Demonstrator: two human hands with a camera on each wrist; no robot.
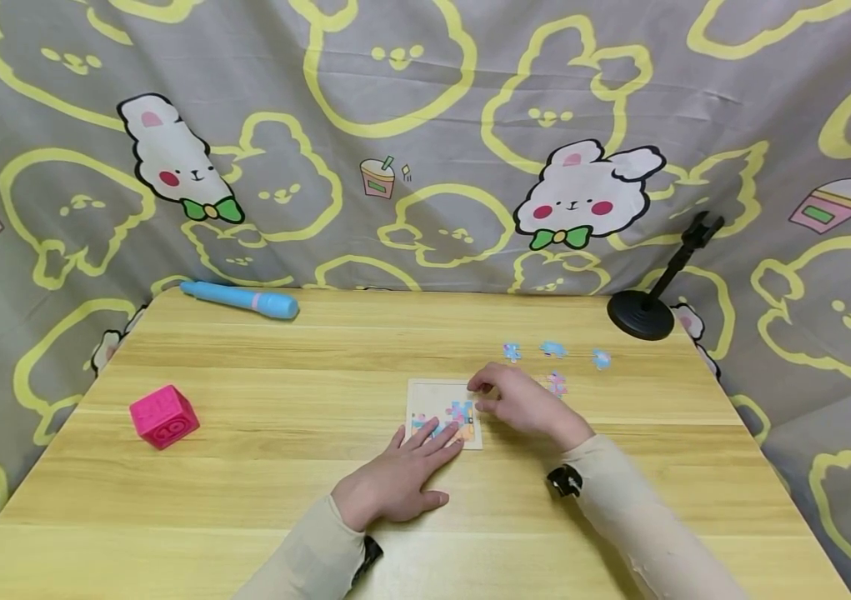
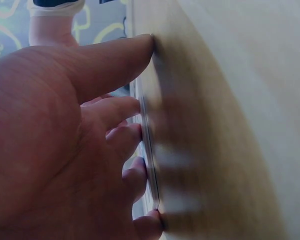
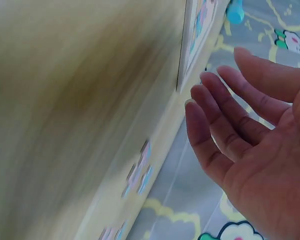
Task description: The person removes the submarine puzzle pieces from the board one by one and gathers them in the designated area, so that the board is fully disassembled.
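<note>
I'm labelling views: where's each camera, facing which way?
Head: on the head, facing forward and down at the puzzle board; left grip, right grip and sleeves show.
Left wrist: on it, facing tabletop; left palm, fingers and right sleeve show.
Right wrist: on it, facing tabletop and curtain; right palm and fingers show.
Head and right wrist share the puzzle board.

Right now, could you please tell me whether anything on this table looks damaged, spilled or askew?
Nothing stands out: no spill or damage shows. The left hand rests on the puzzle board, and loose puzzle pieces lie beyond its right side.
</note>
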